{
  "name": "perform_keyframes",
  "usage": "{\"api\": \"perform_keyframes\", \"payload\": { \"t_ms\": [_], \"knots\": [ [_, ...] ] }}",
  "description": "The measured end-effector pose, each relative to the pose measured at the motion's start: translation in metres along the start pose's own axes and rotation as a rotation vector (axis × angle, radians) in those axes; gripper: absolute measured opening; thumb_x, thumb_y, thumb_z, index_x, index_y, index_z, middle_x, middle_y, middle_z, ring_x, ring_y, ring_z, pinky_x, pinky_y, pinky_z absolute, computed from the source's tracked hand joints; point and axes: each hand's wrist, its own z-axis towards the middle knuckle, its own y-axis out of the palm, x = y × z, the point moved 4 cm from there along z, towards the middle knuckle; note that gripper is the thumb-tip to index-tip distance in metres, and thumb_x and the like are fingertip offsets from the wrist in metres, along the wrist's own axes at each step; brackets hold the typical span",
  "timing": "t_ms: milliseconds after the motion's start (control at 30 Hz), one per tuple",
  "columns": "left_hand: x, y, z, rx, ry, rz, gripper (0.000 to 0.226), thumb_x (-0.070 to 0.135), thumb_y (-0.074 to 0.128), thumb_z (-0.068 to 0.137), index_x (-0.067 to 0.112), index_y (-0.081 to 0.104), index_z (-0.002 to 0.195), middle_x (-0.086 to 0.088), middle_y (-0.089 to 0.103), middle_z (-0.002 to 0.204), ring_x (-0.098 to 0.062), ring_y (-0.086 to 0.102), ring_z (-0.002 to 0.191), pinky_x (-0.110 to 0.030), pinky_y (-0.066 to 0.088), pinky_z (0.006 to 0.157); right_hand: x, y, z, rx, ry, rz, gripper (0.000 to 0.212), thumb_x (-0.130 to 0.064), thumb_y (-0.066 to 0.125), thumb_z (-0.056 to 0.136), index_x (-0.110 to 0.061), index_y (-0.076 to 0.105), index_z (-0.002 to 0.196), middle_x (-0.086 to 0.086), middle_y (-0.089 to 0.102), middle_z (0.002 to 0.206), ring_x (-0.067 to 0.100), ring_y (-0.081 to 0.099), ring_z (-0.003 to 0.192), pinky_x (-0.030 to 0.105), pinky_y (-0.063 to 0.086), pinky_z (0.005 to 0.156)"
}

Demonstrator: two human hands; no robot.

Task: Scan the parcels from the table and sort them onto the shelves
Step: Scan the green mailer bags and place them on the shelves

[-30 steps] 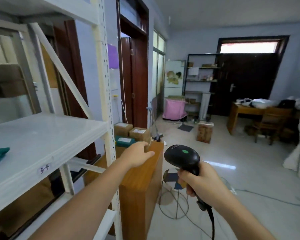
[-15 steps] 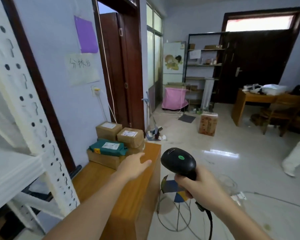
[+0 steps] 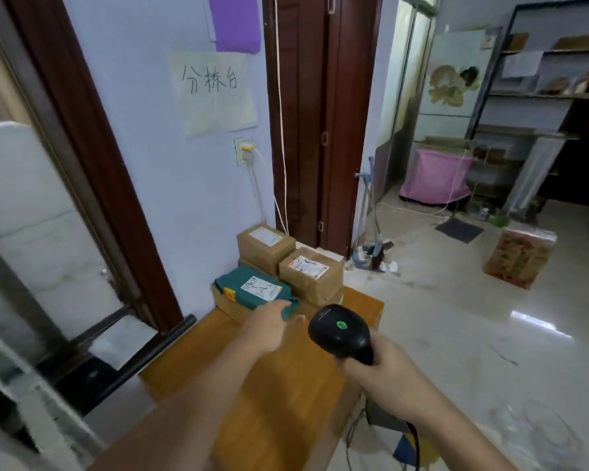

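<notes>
Bench [image 3: 269,396]: wooden, orange-brown top, standing against a pale blue wall beside a dark wooden door frame.

Parcels, grouped at the far end of the bench by the wall:
- green parcel [image 3: 252,288]: soft teal bag with a white label, lying on top of a flat cardboard box [image 3: 227,305] that bears a small yellow sticker.
- front brown box [image 3: 312,275]: cardboard, white label with red print on top, just right of the green parcel and touching it.
- rear brown box [image 3: 265,244]: cardboard, white label on top, behind the other two and nearest the wall.

Left hand [image 3: 269,329]: stretched forward over the bench, fingers [image 3: 283,304] straight and relaxed, their tips at the near edge of the green parcel; contact cannot be told for certain. It holds nothing.

Right hand [image 3: 386,375]: fingers curled around the handle of a black barcode scanner [image 3: 339,329], held above the right edge of the bench. The scanner head shows a green dot on top; a dark cable hangs from the handle end.

Wall: a paper sign [image 3: 215,90] with handwritten characters, a purple sheet [image 3: 235,22] above it, a socket [image 3: 245,151] with a plug below.

Floor: glossy pale tiles; a printed carton [image 3: 519,258] stands well apart to the right.
</notes>
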Motion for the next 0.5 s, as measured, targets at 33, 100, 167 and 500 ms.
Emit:
{"api": "perform_keyframes", "payload": {
  "t_ms": [33, 100, 167, 500],
  "knots": [
    [-0.008, 0.002, 0.016, 0.005, -0.024, -0.022, 0.06, 0.051, 0.058, 0.101, 0.027, 0.047, 0.155, -0.005, 0.051, 0.157, -0.028, 0.053, 0.138, -0.047, 0.046, 0.114, 0.002, 0.0, 0.016, -0.007, 0.015, -0.002, 0.017, -0.038, 0.071, 0.082, -0.04, 0.065, 0.098, -0.015, 0.068, 0.081, 0.006, 0.064, 0.085, 0.031, 0.052, 0.082],
    [-0.028, 0.007, 0.06, -0.004, -0.103, -0.056, 0.063, 0.06, 0.059, 0.098, 0.03, 0.048, 0.153, -0.003, 0.054, 0.155, -0.027, 0.056, 0.134, -0.046, 0.048, 0.112, 0.009, 0.0, 0.058, -0.037, 0.036, 0.002, 0.016, -0.037, 0.071, 0.082, -0.041, 0.064, 0.096, -0.015, 0.07, 0.081, 0.005, 0.064, 0.085, 0.029, 0.052, 0.081],
    [-0.043, 0.011, 0.095, -0.008, -0.153, -0.065, 0.065, 0.058, 0.058, 0.1, 0.026, 0.046, 0.155, -0.005, 0.052, 0.156, -0.027, 0.054, 0.136, -0.042, 0.046, 0.112, 0.016, 0.002, 0.095, -0.07, 0.029, -0.003, 0.015, -0.034, 0.071, 0.082, -0.041, 0.063, 0.094, -0.02, 0.069, 0.079, 0.004, 0.064, 0.079, 0.029, 0.052, 0.077],
    [-0.129, 0.072, 0.201, 0.148, -0.557, -0.456, 0.089, 0.073, 0.072, 0.078, 0.011, 0.058, 0.139, -0.004, 0.065, 0.139, -0.024, 0.068, 0.112, -0.039, 0.056, 0.097, 0.044, 0.025, 0.243, -0.31, 0.042, 0.01, 0.022, -0.021, 0.069, 0.089, -0.037, 0.06, 0.102, -0.018, 0.059, 0.061, -0.004, 0.053, 0.055, 0.014, 0.042, 0.057]
  ]
}}
